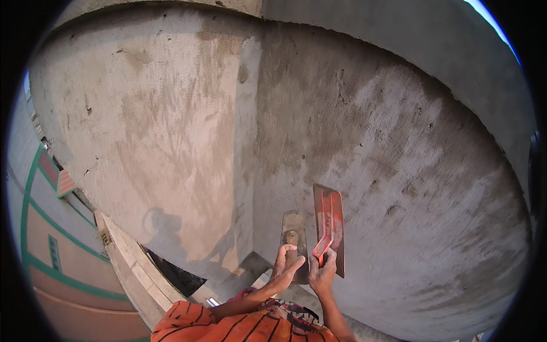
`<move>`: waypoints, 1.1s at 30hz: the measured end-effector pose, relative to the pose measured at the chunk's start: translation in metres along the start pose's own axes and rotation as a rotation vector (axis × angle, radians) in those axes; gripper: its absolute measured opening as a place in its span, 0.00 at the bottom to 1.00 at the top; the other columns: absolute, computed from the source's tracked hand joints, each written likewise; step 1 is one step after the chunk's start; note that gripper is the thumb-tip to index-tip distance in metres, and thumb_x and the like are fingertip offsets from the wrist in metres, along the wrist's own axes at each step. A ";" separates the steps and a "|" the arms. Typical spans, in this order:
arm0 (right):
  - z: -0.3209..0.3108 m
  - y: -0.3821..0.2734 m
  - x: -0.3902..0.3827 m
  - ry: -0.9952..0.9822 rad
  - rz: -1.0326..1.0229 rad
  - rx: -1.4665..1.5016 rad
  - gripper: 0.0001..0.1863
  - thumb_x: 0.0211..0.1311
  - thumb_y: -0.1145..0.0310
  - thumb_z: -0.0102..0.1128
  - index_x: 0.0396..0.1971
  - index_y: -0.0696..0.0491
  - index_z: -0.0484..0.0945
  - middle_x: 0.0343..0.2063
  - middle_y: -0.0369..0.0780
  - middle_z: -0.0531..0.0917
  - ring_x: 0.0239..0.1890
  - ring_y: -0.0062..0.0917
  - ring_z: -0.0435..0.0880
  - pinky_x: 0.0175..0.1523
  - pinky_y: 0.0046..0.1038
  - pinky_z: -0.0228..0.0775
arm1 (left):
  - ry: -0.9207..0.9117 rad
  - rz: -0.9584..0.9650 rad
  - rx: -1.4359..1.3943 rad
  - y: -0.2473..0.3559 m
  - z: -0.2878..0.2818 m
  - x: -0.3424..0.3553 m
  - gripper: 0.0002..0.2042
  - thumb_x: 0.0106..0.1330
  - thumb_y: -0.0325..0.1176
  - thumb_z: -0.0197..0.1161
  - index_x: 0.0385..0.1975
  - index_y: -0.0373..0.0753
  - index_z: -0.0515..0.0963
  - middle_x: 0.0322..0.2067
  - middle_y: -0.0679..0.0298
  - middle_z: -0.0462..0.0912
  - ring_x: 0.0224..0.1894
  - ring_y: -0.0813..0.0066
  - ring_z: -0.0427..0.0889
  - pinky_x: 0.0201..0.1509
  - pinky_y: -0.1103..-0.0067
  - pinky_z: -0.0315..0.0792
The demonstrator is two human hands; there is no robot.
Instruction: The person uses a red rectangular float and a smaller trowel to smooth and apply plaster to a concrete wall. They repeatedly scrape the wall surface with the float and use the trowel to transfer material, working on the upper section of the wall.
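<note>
My left hand holds a narrow, mortar-stained plastering trowel, its blade pointing up. The fingers curl at its handle, partly hidden. Close on its right, my right hand grips the handle of a red plastering float. That float has a long ribbed back and dirty edges, and it stands nearly upright. Both tools are side by side in front of my body, in front of the plastered corner. I cannot tell whether the red float touches the right wall.
The sunlit left wall meets the shaded right wall at a vertical corner strip. A ledge runs along the lower left beside a dark gap. Beyond stands a building with green bands.
</note>
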State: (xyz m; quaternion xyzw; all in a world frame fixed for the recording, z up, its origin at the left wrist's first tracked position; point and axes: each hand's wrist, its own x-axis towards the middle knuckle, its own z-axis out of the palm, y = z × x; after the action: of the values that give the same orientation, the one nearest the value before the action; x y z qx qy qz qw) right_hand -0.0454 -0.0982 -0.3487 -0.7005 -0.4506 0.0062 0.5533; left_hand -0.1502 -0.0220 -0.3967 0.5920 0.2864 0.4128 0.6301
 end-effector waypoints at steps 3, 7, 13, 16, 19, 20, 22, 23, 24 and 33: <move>-0.040 0.011 0.007 0.197 -0.096 -0.023 0.20 0.63 0.75 0.57 0.52 0.60 0.64 0.36 0.39 0.74 0.34 0.24 0.75 0.43 0.25 0.69 | -0.018 -0.143 -0.255 0.008 -0.015 0.017 0.25 0.68 0.39 0.61 0.55 0.43 0.52 0.37 0.64 0.68 0.39 0.74 0.69 0.46 0.72 0.68; -0.101 -0.014 0.015 0.374 0.037 0.285 0.22 0.66 0.65 0.56 0.53 0.59 0.62 0.36 0.39 0.73 0.32 0.19 0.72 0.38 0.23 0.67 | -0.170 -0.292 -0.645 0.062 -0.047 0.041 0.23 0.72 0.43 0.53 0.62 0.45 0.56 0.39 0.65 0.75 0.38 0.77 0.75 0.43 0.77 0.73; -0.129 -0.033 0.031 0.558 -0.158 0.438 0.28 0.69 0.53 0.52 0.56 0.61 0.61 0.26 0.34 0.73 0.22 0.17 0.70 0.31 0.21 0.65 | -0.366 -0.222 -0.940 0.057 -0.058 0.044 0.25 0.72 0.45 0.50 0.64 0.43 0.57 0.44 0.65 0.74 0.43 0.77 0.75 0.46 0.77 0.72; -0.126 -0.019 0.026 0.538 -0.207 0.300 0.28 0.68 0.51 0.54 0.53 0.61 0.64 0.23 0.33 0.72 0.21 0.14 0.69 0.27 0.18 0.62 | -0.448 -0.203 -1.022 0.049 -0.058 0.045 0.25 0.72 0.46 0.49 0.64 0.42 0.57 0.47 0.64 0.74 0.45 0.76 0.75 0.48 0.78 0.72; -0.125 -0.015 0.013 0.398 -0.096 0.315 0.28 0.67 0.51 0.56 0.52 0.61 0.64 0.22 0.33 0.72 0.20 0.13 0.68 0.25 0.17 0.60 | -0.502 -0.194 -1.072 0.042 -0.058 0.045 0.26 0.72 0.47 0.48 0.65 0.41 0.58 0.50 0.64 0.74 0.48 0.76 0.75 0.50 0.78 0.71; -0.123 -0.018 0.013 0.379 -0.084 0.344 0.28 0.67 0.51 0.57 0.51 0.61 0.65 0.22 0.33 0.72 0.18 0.13 0.66 0.24 0.17 0.60 | -0.514 -0.187 -1.085 0.041 -0.059 0.045 0.26 0.72 0.47 0.48 0.66 0.41 0.58 0.50 0.64 0.74 0.49 0.76 0.75 0.50 0.78 0.71; -0.121 -0.019 0.014 0.360 -0.098 0.372 0.28 0.67 0.51 0.57 0.51 0.61 0.65 0.21 0.33 0.72 0.17 0.13 0.66 0.23 0.17 0.60 | -0.542 -0.173 -1.104 0.037 -0.060 0.046 0.27 0.72 0.48 0.47 0.66 0.40 0.58 0.52 0.64 0.74 0.50 0.75 0.75 0.52 0.78 0.71; -0.120 -0.020 0.014 0.349 -0.104 0.386 0.28 0.67 0.51 0.57 0.51 0.61 0.65 0.21 0.34 0.72 0.17 0.13 0.66 0.23 0.17 0.61 | -0.556 -0.166 -1.110 0.033 -0.062 0.047 0.27 0.72 0.48 0.47 0.66 0.40 0.58 0.53 0.64 0.74 0.51 0.75 0.75 0.52 0.79 0.71; -0.119 -0.021 0.014 0.343 -0.087 0.410 0.28 0.66 0.50 0.57 0.51 0.61 0.65 0.21 0.34 0.72 0.17 0.13 0.66 0.23 0.17 0.61 | -0.569 -0.160 -1.111 0.031 -0.064 0.047 0.28 0.73 0.48 0.46 0.67 0.39 0.59 0.54 0.64 0.74 0.52 0.75 0.74 0.53 0.79 0.71; -0.129 -0.011 0.038 0.049 0.035 -0.027 0.25 0.63 0.53 0.62 0.48 0.59 0.73 0.29 0.43 0.82 0.23 0.26 0.79 0.30 0.30 0.72 | -0.592 -0.213 -0.398 0.126 -0.040 0.043 0.34 0.70 0.47 0.50 0.70 0.36 0.52 0.65 0.62 0.64 0.63 0.75 0.65 0.65 0.78 0.60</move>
State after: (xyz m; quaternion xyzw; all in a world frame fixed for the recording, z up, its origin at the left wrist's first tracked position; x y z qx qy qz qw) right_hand 0.0362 -0.1735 -0.2713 -0.7156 -0.4247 -0.0074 0.5545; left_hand -0.1858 0.0300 -0.2728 0.5186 0.0660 0.2036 0.8278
